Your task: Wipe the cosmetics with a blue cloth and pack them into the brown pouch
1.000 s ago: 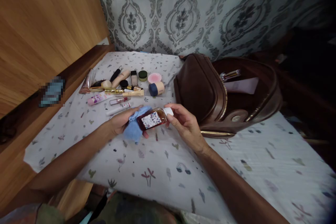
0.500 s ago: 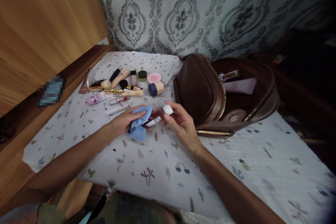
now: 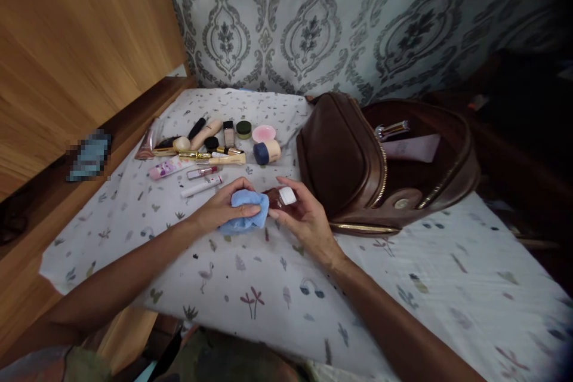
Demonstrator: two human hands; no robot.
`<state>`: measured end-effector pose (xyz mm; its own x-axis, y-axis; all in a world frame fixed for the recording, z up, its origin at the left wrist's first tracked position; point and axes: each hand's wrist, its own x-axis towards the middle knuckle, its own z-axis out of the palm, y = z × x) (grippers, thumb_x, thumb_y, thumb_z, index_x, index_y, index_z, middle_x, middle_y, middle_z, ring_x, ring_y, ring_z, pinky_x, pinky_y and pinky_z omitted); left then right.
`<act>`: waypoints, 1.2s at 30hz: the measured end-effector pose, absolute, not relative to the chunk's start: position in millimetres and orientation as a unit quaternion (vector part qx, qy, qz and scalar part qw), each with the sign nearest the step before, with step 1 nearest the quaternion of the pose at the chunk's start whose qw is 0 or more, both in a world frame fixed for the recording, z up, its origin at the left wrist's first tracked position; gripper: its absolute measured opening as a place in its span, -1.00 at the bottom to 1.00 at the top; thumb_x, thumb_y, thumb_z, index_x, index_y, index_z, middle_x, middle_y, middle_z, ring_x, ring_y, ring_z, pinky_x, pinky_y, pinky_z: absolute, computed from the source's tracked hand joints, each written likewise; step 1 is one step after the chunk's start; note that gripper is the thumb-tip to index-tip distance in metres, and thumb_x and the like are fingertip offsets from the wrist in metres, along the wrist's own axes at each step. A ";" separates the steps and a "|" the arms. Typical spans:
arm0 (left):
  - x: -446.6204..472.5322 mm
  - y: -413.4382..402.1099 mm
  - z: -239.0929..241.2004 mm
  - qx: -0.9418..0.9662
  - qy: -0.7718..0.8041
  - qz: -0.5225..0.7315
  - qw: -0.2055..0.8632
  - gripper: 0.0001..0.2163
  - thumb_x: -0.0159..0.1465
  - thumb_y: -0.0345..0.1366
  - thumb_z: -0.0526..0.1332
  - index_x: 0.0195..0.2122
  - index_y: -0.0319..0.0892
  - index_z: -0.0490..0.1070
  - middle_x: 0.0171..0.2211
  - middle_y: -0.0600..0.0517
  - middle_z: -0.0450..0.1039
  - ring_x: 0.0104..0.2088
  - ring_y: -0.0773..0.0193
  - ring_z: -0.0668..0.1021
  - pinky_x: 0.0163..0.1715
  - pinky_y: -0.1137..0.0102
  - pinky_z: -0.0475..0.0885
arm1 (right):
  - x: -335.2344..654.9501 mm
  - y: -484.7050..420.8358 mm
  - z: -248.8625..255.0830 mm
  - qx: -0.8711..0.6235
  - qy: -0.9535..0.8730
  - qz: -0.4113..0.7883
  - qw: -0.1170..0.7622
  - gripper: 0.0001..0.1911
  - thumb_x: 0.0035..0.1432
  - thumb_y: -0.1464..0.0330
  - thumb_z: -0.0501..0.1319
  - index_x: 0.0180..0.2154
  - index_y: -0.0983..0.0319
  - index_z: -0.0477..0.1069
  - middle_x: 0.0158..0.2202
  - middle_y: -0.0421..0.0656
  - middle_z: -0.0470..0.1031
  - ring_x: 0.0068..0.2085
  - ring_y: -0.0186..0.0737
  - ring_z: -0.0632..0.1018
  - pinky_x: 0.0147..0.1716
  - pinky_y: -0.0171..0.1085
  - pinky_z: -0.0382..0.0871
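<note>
My left hand (image 3: 228,206) is closed around a light blue cloth (image 3: 249,209), which wraps most of a small bottle (image 3: 275,198) of dark reddish-brown liquid. The bottle's white cap (image 3: 287,195) points to the right. My right hand (image 3: 307,215) steadies the cap end, with thumb and fingers on either side of it. Cloth hides the bottle's label and base. Just beyond my left hand lie a white tube (image 3: 201,187) and a clear lipstick tube (image 3: 202,172).
Several cosmetics lie at the back left, among them a blue-and-cream jar (image 3: 267,152) and a pink dish (image 3: 264,133). On the right an unzipped brown leather bag (image 3: 344,155) holds a pale tube (image 3: 410,148). A wooden cabinet (image 3: 89,24) borders the left side.
My left hand has slid the blue cloth rightward along the bottle, covering its label. My right hand has shifted its grip, with the thumb lower beside the neck.
</note>
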<state>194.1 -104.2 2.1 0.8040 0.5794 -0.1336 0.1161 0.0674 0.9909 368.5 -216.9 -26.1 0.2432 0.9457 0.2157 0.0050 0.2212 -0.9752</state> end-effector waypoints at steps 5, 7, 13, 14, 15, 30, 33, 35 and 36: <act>195.7 -107.5 2.3 0.685 0.260 0.171 0.658 -0.55 0.09 0.10 0.38 -0.29 -0.14 0.30 -0.41 0.15 0.34 -0.42 0.38 0.41 -0.44 0.51 0.32 | 366.3 -219.1 -25.6 -0.479 -0.507 0.390 0.601 -0.25 0.01 0.08 0.46 0.19 0.09 0.29 0.03 -0.06 0.48 -0.01 -0.10 0.55 0.03 -0.11 0.48; 196.9 -108.9 3.3 0.688 0.272 0.182 0.648 -0.58 0.15 0.12 0.32 -0.29 -0.14 0.31 -0.43 0.15 0.34 -0.42 0.37 0.42 -0.42 0.49 0.33 | 364.3 -221.0 -25.4 -0.481 -0.521 0.385 0.590 -0.26 0.02 0.10 0.46 0.20 0.10 0.30 0.08 -0.04 0.46 0.05 -0.07 0.52 0.09 -0.09 0.44; 197.3 -106.4 -0.8 0.692 0.281 0.226 0.626 -0.64 0.20 0.06 0.30 -0.34 -0.17 0.37 -0.44 0.13 0.31 -0.41 0.35 0.40 -0.39 0.46 0.32 | 359.6 -222.7 -23.3 -0.473 -0.512 0.394 0.599 -0.22 0.01 0.12 0.47 0.22 0.11 0.28 0.11 -0.02 0.44 0.09 -0.07 0.51 0.14 -0.06 0.41; 197.2 -105.6 -2.4 0.682 0.286 0.234 0.631 -0.65 0.20 0.04 0.31 -0.34 -0.17 0.38 -0.44 0.13 0.32 -0.41 0.35 0.40 -0.39 0.46 0.33 | 359.1 -222.4 -22.4 -0.472 -0.498 0.403 0.606 -0.19 -0.01 0.11 0.48 0.23 0.11 0.26 0.09 -0.02 0.46 0.07 -0.08 0.52 0.12 -0.08 0.43; 197.4 -105.1 -3.6 0.670 0.290 0.242 0.639 -0.67 0.20 0.02 0.32 -0.32 -0.17 0.38 -0.43 0.12 0.33 -0.41 0.35 0.41 -0.39 0.46 0.33 | 358.6 -222.0 -21.5 -0.472 -0.484 0.414 0.610 -0.17 -0.02 0.11 0.48 0.23 0.11 0.25 0.07 -0.03 0.47 0.05 -0.09 0.53 0.11 -0.09 0.45; 197.0 -103.7 -2.0 0.580 0.211 0.225 0.754 -0.66 0.08 -0.30 0.41 -0.10 -0.17 0.51 -0.17 0.00 0.55 -0.22 0.24 0.56 -0.23 0.44 0.44 | 358.7 -220.3 -16.2 -0.451 -0.415 0.443 0.654 -0.51 0.05 0.09 0.43 -0.04 0.13 0.41 -0.05 -0.12 0.57 0.02 -0.13 0.56 0.08 -0.15 0.43; 195.7 -103.3 -3.8 0.617 0.206 0.239 0.721 -0.66 0.07 -0.35 0.37 -0.10 -0.17 0.50 -0.12 -0.01 0.55 -0.14 0.18 0.55 -0.15 0.40 0.43 | 359.5 -220.3 -14.5 -0.465 -0.420 0.434 0.647 -0.53 0.05 0.08 0.42 -0.08 0.13 0.39 -0.06 -0.12 0.56 0.00 -0.13 0.56 0.06 -0.15 0.44; 194.5 -104.3 -3.7 0.649 0.222 0.252 0.683 -0.67 0.10 -0.33 0.35 -0.07 -0.17 0.48 -0.13 -0.01 0.54 -0.14 0.17 0.55 -0.15 0.38 0.43 | 359.6 -220.6 -13.2 -0.479 -0.432 0.424 0.636 -0.55 0.05 0.07 0.41 -0.12 0.14 0.38 -0.11 -0.13 0.56 -0.04 -0.13 0.57 0.01 -0.15 0.46; 193.9 -105.1 -3.2 0.665 0.230 0.258 0.662 -0.68 0.13 -0.30 0.35 -0.06 -0.16 0.47 -0.13 0.00 0.53 -0.15 0.18 0.54 -0.15 0.38 0.42 | 359.4 -220.9 -12.7 -0.487 -0.440 0.415 0.630 -0.56 0.05 0.07 0.41 -0.14 0.15 0.37 -0.14 -0.13 0.56 -0.08 -0.14 0.57 -0.02 -0.16 0.47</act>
<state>193.9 -105.1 -3.2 0.7611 0.6474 0.0398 -0.0368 -0.0182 0.9992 359.4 -220.9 -12.7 0.2687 0.9514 0.1507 -0.0943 0.1817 -0.9788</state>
